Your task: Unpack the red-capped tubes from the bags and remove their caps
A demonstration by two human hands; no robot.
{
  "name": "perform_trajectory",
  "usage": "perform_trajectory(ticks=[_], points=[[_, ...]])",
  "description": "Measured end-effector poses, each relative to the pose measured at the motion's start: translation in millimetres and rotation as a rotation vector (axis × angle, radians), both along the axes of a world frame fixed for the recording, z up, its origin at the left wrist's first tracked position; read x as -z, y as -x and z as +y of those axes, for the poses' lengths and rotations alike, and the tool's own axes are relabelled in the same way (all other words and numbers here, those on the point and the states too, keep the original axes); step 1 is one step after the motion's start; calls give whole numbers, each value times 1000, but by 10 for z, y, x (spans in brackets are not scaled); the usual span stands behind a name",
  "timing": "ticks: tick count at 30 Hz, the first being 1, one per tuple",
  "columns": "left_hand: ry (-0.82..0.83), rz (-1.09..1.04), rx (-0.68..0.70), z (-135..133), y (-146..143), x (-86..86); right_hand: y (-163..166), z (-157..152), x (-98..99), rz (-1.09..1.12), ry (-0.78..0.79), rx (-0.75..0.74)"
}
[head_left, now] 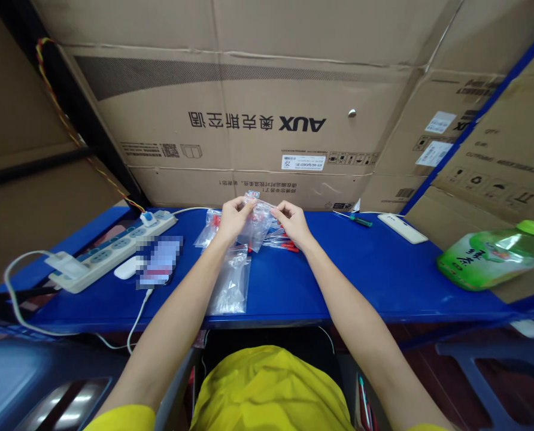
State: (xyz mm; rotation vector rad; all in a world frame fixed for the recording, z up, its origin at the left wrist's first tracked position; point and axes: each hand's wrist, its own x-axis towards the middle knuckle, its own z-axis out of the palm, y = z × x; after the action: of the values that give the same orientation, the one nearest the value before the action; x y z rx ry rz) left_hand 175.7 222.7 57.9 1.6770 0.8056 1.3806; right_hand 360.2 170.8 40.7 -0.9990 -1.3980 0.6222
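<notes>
Over the far middle of the blue table, a clear plastic zip bag [257, 224] hangs between my hands. My left hand [235, 218] pinches its upper left side with thumb and finger. The upper right edge is pinched by my right hand [293, 222]. Just below my right hand lies a pile of thin clear sticks with red ends [285, 240], partly covered by the bag and hand. A second bag with red bits in it [212, 226] rests left of my left hand. Nearer to me are flat clear plastic bags [231, 281], partly under my left forearm.
On the left of the table [289, 287] are a power strip [114, 248], a white mouse-like object [129, 267] and a phone [160, 262] on a cable. To the right lie a screwdriver [354, 219], a white slab [402, 228] and a green bottle [487, 257]. Cardboard [249, 90] walls the back.
</notes>
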Motion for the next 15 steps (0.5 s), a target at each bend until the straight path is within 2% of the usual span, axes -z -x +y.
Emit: perform_trajectory(ticks=[4,10,15], points=[[26,0,10,-3,-2,-2,20,-25,-11,7,-25,-10],[75,50,149,-73,-21,-37,50,-63,-14,-14,18,-130],[41,104,234,-108,-23,-60,64,-83,-37,-68,-15,-104]])
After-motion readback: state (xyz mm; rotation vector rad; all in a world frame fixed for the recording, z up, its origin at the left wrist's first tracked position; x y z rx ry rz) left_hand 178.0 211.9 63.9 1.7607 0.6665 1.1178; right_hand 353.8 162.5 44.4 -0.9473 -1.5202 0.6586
